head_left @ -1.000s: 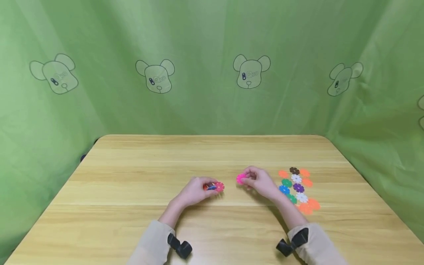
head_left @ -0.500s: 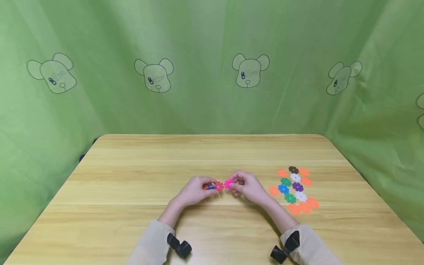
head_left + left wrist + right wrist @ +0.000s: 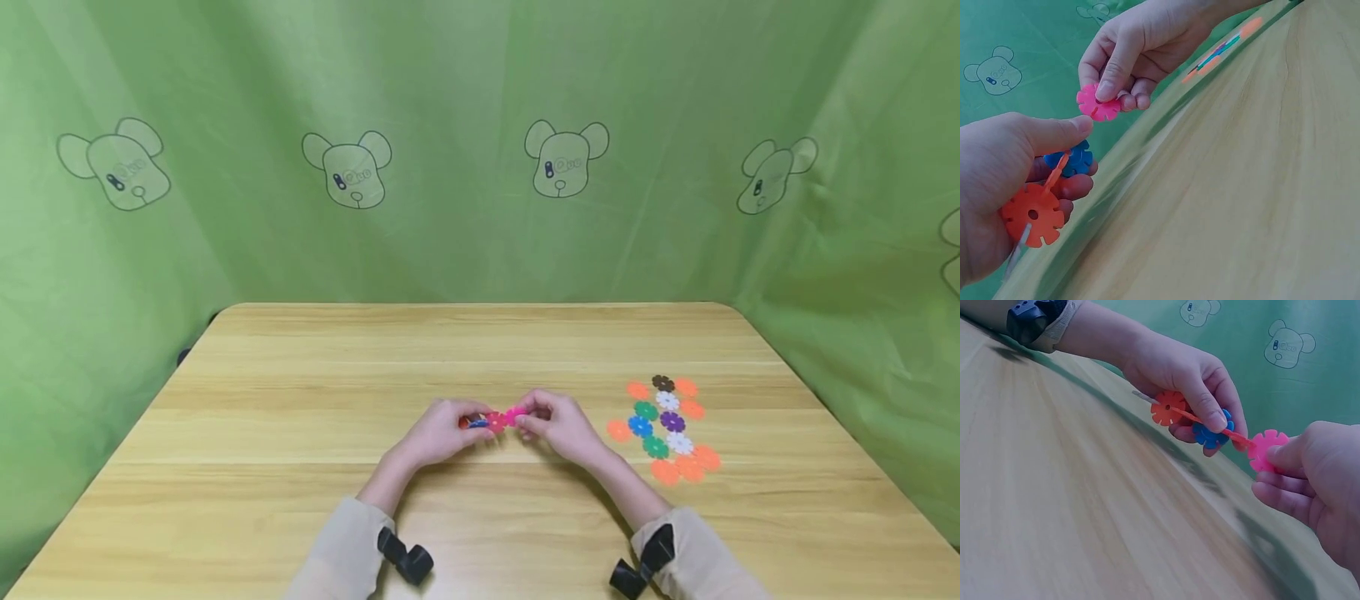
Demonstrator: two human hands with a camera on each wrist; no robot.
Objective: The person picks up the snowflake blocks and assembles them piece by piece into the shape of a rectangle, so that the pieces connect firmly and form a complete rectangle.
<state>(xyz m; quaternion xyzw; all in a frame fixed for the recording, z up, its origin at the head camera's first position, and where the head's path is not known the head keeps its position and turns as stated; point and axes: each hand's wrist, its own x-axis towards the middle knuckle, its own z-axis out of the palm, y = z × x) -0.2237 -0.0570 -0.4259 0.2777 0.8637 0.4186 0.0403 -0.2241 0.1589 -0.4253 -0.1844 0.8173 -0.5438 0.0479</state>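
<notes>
My left hand (image 3: pixel 438 432) pinches a short chain of notched plastic discs between thumb and fingers. In the left wrist view the chain's orange disc (image 3: pixel 1017 209) and blue disc (image 3: pixel 1079 161) show, with a pale disc seen edge-on at its near end. A red disc (image 3: pixel 496 423) sticks out past the left fingertips, towards the right hand. My right hand (image 3: pixel 564 429) pinches a bright pink notched disc (image 3: pixel 1262 449) by its outer side. The pink disc's edge meets the red disc's edge; how deep their slots sit in each other I cannot tell.
Right of the right hand, loose notched discs lie flat on the wooden table (image 3: pixel 300 500): a brown disc (image 3: pixel 663 383), a purple disc (image 3: pixel 672 422), a blue disc (image 3: pixel 641 427), white, green and several orange ones. A green curtain (image 3: pixel 450 250) hangs behind the table.
My right hand has moved left with the pink disc, from apart until it meets the red disc, and the pink disc has turned more edge-on. The left hand has stayed nearly still.
</notes>
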